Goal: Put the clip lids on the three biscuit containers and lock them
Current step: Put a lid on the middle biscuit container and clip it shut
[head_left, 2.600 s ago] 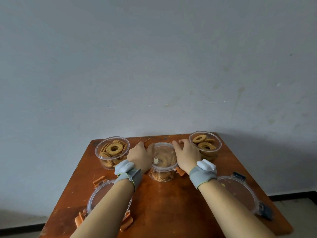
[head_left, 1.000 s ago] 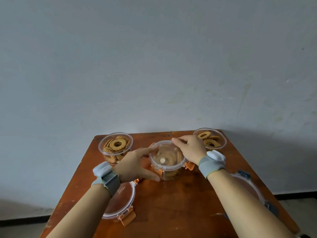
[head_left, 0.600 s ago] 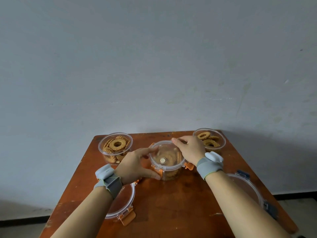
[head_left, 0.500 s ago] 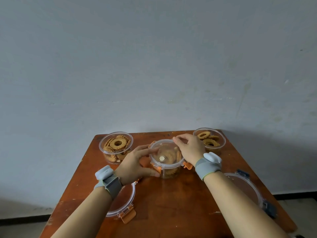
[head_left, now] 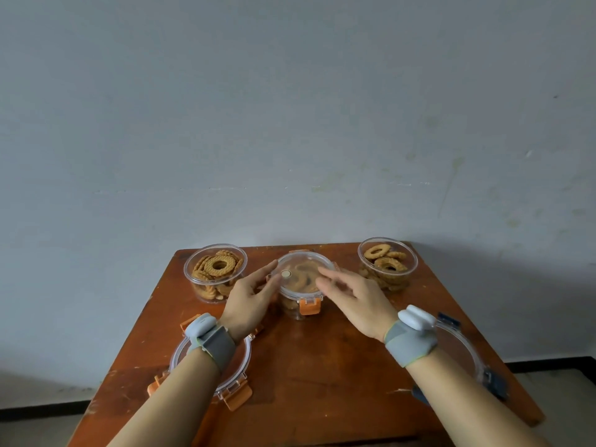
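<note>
Head view: both hands have come off the middle container point(head_left: 303, 285) at table 12 o'clock — left hand point(head_left: 248, 301) and right hand point(head_left: 354, 301) now loose-fingered, spread, holding nothing, front orange clip point(head_left: 309, 307) folded down, so it looks locked, leaving the 10 and 2 o'clock containers uncovered.

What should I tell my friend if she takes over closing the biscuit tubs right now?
Left hand and right hand: both open, holding nothing, beside the middle container.
Done: the middle container has its lid on; the front orange clip is folded down. Other clips can't be seen.
Left: the left container and right container are open. The orange-clip lid lies near left, the dark-clip lid near right.
</note>
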Tool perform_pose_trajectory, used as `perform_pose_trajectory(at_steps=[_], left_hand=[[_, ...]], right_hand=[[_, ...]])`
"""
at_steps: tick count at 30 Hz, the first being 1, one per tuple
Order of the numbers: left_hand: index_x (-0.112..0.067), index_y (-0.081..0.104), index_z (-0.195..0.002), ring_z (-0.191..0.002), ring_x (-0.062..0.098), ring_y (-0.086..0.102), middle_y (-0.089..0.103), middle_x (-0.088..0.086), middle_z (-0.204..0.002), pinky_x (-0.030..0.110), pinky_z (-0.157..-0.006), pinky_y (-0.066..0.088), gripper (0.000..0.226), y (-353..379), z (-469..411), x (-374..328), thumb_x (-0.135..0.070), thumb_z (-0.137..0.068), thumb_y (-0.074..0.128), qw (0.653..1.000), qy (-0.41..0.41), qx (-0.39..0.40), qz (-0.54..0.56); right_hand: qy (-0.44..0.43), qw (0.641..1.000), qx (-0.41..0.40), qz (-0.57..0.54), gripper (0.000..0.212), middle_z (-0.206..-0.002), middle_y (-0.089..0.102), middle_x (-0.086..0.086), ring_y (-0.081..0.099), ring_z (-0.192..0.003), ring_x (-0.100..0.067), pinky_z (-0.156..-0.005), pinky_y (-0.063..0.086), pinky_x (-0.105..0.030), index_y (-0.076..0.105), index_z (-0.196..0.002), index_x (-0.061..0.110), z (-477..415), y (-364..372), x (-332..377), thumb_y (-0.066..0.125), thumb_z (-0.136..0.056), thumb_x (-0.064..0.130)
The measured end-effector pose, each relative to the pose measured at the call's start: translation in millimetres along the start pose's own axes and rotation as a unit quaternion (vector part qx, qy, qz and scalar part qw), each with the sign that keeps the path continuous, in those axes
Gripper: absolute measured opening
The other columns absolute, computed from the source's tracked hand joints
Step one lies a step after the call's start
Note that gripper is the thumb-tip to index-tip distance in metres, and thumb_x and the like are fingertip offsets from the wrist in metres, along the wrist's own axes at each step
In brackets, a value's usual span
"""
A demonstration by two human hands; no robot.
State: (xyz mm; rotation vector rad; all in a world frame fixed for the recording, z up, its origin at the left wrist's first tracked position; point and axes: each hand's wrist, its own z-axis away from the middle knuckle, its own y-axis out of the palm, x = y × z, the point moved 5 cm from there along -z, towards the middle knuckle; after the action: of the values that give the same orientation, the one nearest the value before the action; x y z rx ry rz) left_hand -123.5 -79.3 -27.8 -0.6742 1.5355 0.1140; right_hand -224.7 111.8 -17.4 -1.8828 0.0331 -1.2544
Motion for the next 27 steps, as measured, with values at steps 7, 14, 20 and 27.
perform_pose_trajectory(at_steps=[7,14,20,27], left_hand=[[-0.017,0.053,-0.141,-0.112,0.016,0.067,0.069,0.003,-0.126,0.035,-0.093,0.058,0.046,2.7,-2.1,1.5,-0.025,-0.096,0.06,0.995,-0.031,-0.004,0.1],[-0.023,0.053,-0.14,-0.117,0.012,0.065,0.068,-0.001,-0.128,0.042,-0.099,0.054,0.048,1.4,-9.5,12.5,-0.036,-0.095,0.06,0.998,-0.012,-0.015,0.066],[-0.026,0.052,-0.141,-0.117,0.008,0.063,0.068,-0.005,-0.127,0.043,-0.098,0.055,0.052,2.3,-13.3,15.3,-0.044,-0.093,0.058,0.999,-0.007,-0.029,0.036],[-0.031,0.055,-0.135,-0.086,0.022,0.072,0.072,0.004,-0.096,0.048,-0.077,0.061,0.054,3.0,-9.6,6.3,-0.055,-0.088,0.061,0.998,-0.017,-0.067,-0.013]], right_hand=[[-0.034,0.988,-0.018,0.149,0.098,-0.143,0.053,0.013,0.051,-0.129,-0.009,-0.105,0.046,-0.031,0.049,-0.136,0.049,-2.2,-3.8,1.2,0.066,-0.048,0.089],[-0.064,0.986,-0.062,0.14,0.089,-0.13,0.063,0.014,0.06,-0.117,-0.009,-0.096,0.05,-0.025,0.056,-0.13,0.047,-5.7,-2.6,-1.1,0.071,-0.05,0.083],[-0.056,0.986,-0.054,0.146,0.085,-0.136,0.058,0.016,0.056,-0.121,-0.007,-0.094,0.047,-0.023,0.051,-0.134,0.048,-7.0,-0.6,-0.1,0.07,-0.057,0.08],[-0.033,0.98,-0.03,0.193,0.082,-0.146,0.048,0.013,0.048,-0.131,-0.013,-0.098,0.048,-0.034,0.033,-0.145,0.046,-5.1,-0.8,-1.3,0.058,-0.073,0.077]])
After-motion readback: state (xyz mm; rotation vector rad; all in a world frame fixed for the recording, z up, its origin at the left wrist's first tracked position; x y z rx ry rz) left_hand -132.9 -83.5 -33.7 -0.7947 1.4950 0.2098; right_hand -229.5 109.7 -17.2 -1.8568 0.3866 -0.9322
